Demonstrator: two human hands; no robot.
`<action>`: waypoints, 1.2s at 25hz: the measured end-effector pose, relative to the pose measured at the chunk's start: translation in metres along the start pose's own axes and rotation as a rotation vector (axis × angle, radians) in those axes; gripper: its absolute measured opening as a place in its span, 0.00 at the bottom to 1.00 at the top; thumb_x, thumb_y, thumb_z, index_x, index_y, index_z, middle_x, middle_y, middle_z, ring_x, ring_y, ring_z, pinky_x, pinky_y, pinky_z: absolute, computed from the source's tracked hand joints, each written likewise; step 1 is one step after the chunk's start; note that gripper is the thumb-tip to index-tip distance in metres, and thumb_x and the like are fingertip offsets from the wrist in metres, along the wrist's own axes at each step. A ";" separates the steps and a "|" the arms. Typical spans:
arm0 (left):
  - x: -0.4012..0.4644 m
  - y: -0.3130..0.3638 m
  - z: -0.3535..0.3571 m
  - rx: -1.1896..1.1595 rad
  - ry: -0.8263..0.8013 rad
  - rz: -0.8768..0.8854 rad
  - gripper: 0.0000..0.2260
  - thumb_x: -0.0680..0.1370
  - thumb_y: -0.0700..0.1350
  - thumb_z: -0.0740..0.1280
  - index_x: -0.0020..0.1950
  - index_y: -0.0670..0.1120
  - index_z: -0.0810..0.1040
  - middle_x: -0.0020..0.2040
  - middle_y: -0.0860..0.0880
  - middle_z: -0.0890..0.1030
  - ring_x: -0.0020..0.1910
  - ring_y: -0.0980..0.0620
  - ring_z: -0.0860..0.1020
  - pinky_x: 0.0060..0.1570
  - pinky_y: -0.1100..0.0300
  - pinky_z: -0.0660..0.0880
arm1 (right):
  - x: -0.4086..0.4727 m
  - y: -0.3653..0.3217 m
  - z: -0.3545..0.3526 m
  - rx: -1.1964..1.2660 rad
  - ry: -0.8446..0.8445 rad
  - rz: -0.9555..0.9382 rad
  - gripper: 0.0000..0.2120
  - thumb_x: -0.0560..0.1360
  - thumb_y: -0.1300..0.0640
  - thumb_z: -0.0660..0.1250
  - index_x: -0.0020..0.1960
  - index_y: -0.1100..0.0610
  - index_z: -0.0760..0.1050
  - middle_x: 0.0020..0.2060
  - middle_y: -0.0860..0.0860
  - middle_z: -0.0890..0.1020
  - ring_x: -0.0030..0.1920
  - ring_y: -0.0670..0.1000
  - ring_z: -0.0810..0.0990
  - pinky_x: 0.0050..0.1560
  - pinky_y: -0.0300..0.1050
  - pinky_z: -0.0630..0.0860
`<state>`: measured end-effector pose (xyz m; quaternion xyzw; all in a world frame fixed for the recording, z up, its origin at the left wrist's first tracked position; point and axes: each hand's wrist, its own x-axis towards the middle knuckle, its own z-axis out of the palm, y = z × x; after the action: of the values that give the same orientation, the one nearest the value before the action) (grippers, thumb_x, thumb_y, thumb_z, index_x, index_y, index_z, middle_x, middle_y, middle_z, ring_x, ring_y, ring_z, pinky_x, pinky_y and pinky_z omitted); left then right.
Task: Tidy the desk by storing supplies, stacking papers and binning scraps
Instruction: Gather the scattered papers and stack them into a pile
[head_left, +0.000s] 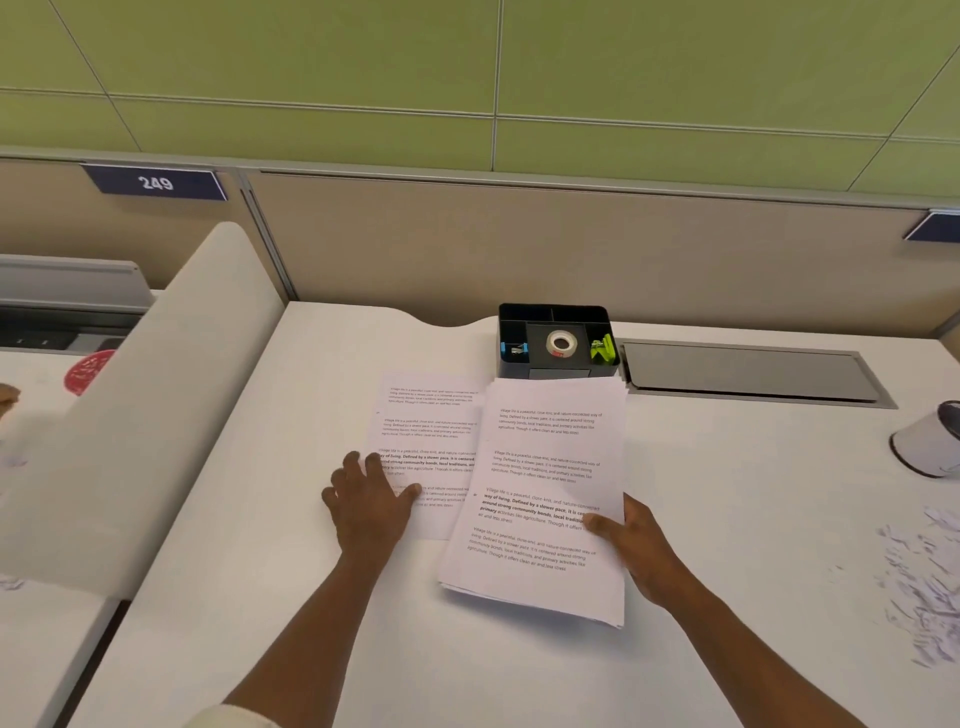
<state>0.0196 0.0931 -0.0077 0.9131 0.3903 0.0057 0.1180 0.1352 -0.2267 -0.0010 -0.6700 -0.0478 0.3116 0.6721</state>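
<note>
The white desk (519, 675) carries everything here, backed by a beige partition. The biggest item on it is the stack of printed pages (540, 499), lying with its long axis running away from the person, its far end just in front of the black organizer (556, 338). Its sheets are not squared: edges fan out along the near right corner. Partly tucked under the stack's left side lies a single loose sheet (426, 431), also lengthwise away from the person.

The right hand (631, 545) grips the stack at its right edge, thumb on top and fingers curled beneath. The left hand (366, 499) rests flat on the loose sheet's near left corner, fingers spread and fairly straight, pressing rather than pinching.

The loose sheet sits directly under the left hand and to the left of the stack, so that hand is nearer; the likely move is sliding it rightward onto the pile.

Paper scraps (919, 587) litter the far right, near a white bin (930, 441). The organizer holds a tape roll (561, 344).
</note>
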 end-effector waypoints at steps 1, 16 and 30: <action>0.001 0.004 -0.002 0.024 -0.052 -0.086 0.37 0.73 0.65 0.70 0.72 0.43 0.66 0.67 0.41 0.70 0.63 0.39 0.71 0.62 0.46 0.66 | 0.000 0.000 0.000 0.002 0.005 0.005 0.16 0.75 0.65 0.69 0.62 0.55 0.78 0.56 0.55 0.85 0.54 0.58 0.85 0.48 0.46 0.82; 0.008 -0.020 -0.020 -0.798 -0.250 -0.083 0.15 0.76 0.40 0.72 0.63 0.44 0.79 0.59 0.44 0.83 0.59 0.41 0.81 0.62 0.46 0.76 | -0.026 -0.001 -0.022 0.051 0.116 0.014 0.18 0.75 0.66 0.69 0.65 0.58 0.75 0.57 0.56 0.84 0.55 0.60 0.84 0.59 0.61 0.78; -0.055 0.032 -0.085 -1.582 -0.646 0.156 0.22 0.75 0.43 0.72 0.69 0.42 0.75 0.64 0.41 0.81 0.63 0.41 0.80 0.56 0.50 0.80 | -0.046 -0.006 -0.026 0.096 0.134 -0.023 0.18 0.76 0.66 0.68 0.64 0.56 0.76 0.57 0.53 0.85 0.55 0.56 0.84 0.58 0.57 0.80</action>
<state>-0.0046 0.0502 0.0867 0.5434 0.1549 0.0239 0.8247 0.1131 -0.2710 0.0179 -0.6556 0.0045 0.2602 0.7089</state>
